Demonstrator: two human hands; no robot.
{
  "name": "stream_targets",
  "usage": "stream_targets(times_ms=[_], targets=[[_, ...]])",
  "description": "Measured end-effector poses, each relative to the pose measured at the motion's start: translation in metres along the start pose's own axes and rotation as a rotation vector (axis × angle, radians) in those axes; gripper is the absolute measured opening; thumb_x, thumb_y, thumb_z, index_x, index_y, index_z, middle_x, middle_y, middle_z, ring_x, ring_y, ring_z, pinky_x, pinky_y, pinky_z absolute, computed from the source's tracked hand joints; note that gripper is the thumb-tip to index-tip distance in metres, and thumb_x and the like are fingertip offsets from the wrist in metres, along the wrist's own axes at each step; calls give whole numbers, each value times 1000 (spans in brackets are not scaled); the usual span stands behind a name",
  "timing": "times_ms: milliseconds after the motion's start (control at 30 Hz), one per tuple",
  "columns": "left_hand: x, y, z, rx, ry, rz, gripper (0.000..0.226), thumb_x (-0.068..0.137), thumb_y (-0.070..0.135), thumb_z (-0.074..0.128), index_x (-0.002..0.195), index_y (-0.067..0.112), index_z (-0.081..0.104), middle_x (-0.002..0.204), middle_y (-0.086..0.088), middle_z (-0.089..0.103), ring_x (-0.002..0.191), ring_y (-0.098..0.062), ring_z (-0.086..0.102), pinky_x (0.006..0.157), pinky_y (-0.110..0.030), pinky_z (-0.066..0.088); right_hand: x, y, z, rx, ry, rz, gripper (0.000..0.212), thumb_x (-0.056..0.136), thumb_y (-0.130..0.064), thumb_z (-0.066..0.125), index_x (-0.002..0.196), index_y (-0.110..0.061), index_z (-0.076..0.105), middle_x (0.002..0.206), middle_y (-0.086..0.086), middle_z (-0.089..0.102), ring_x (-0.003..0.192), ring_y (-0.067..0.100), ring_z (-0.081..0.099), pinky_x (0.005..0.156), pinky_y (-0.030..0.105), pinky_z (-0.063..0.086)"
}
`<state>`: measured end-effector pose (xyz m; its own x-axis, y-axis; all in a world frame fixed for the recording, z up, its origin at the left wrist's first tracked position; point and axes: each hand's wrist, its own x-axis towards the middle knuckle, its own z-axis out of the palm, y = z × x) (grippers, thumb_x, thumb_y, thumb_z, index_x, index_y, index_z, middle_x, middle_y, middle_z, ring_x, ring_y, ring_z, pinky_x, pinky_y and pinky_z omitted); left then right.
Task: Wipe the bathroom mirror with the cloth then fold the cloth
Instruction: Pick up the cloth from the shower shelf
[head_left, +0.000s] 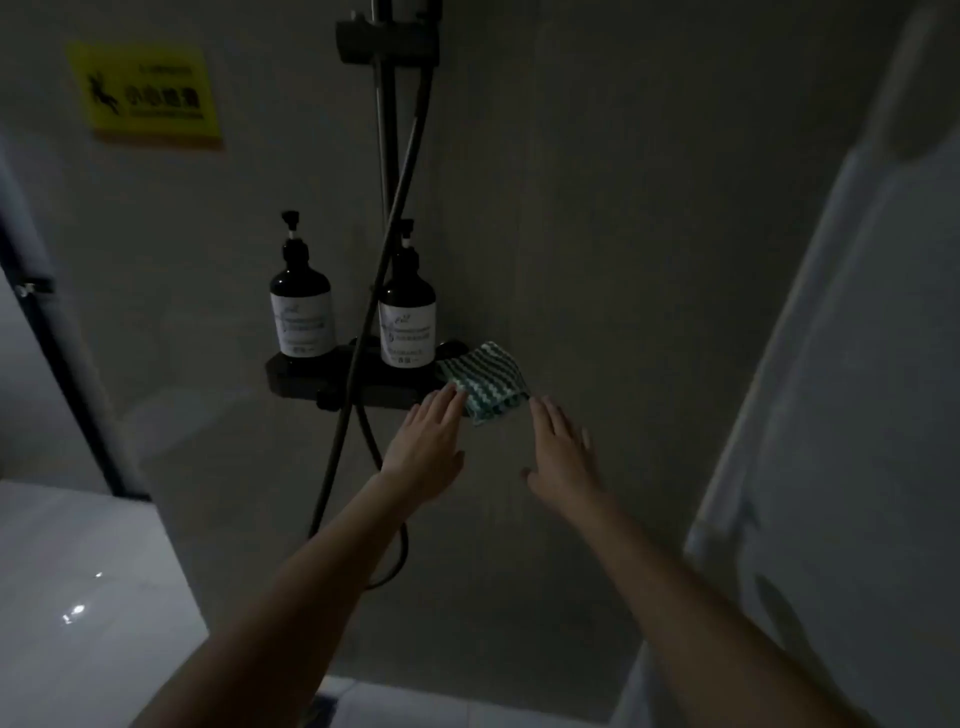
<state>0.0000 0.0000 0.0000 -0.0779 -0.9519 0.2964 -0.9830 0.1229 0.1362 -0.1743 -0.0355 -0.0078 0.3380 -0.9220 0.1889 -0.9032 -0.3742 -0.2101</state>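
Both hands' fingers (447, 397) beside cloth (485, 382)

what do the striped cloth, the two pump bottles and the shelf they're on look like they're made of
Striped cloth: soft woven or knitted fabric, judging by its wavy green-and-white ribbing and folded layers. Pump bottles: dark, glossy plastic or glass, unclear in this dim light, with pale paper-like labels. Shelf: matte black, probably metal or plastic.

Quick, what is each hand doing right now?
Left hand: open, fingertips at the cloth, not gripping it.
Right hand: open, holding nothing.
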Motion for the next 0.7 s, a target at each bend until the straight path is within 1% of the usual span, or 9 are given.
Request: stream_targets(times_ms=[133, 233, 400, 500, 567, 700], targets=[[22, -2, 6, 84, 20, -11, 85, 92, 31, 56, 150, 15, -4, 158, -5, -3, 145, -24, -2, 117, -37, 4, 34, 6, 8, 10, 32, -61, 94, 88, -17, 62, 150, -15, -9, 159, 0, -10, 146, 18, -3, 116, 44, 6], [39, -7, 9, 120, 14, 12, 91, 89, 31, 61, 150, 17, -5, 158, -6, -2, 145, -24, -2, 117, -35, 3, 59, 8, 12, 2, 39, -140, 94, 88, -15, 62, 150, -15, -9, 159, 0, -8, 146, 18, -2, 116, 44, 6], [61, -11, 7, 138, -19, 18, 92, 88, 35, 61, 150, 13, -4, 158, -7, 0, 145, -25, 0, 116, -30, 2, 90, 12, 8, -40, 7, -252, 89, 89, -19, 61, 150, -12, -5, 159, 2, -1, 145, 18, 1, 116, 44, 6], [70, -14, 12, 142, 11, 7, 91, 87, 40, 61, 150, 12, 2, 158, -7, 4, 145, -24, 4, 116, -31, 4, 103, 16, 6, -41, 3, -289, 89, 88, -22, 63, 150, -12, -1, 159, 1, 1, 145, 18, 3, 116, 44, 7], [73, -14, 17, 175, 9, 19, 92, 85, 42, 63, 150, 12, 6, 158, -7, 6, 145, -23, 6, 116, -31, 5, 106, 19, 7, -51, 13, -315, 91, 87, -24, 64, 150, -13, 0, 159, -1, 0, 145, 18, 2, 116, 43, 6], [78, -14, 28, 201, -15, 14, 94, 84, 46, 62, 150, 14, 3, 158, -5, 3, 145, -21, 2, 117, -34, 4, 111, 23, 11, -55, -2, -356, 95, 85, -29, 65, 150, -15, -2, 159, -3, -4, 145, 16, -2, 116, 42, 5]])
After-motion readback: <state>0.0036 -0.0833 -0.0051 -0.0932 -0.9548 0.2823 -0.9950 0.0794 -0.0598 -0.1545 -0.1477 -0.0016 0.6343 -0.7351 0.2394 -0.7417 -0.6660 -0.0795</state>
